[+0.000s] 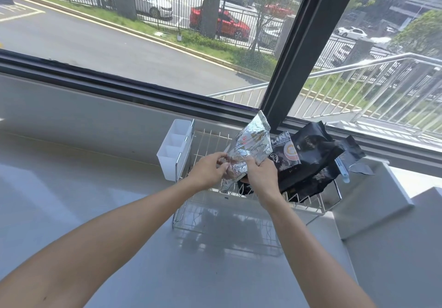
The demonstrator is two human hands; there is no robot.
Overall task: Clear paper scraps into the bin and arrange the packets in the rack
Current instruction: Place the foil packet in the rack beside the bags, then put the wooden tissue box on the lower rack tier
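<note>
Both hands grip silver foil packet (248, 149) over wire rack (308, 206): left hand (209, 170) pinches its lower left edge, right hand (260, 176) curls round its lower right. Packet stands tilted, top leaning far-right. Black packets (311, 154) piled in rack's right half, just beside foil one. White divided caddy (175, 147) hangs on rack's left end. Rack sits on grey sill (95, 164) near window (143, 44).
</note>
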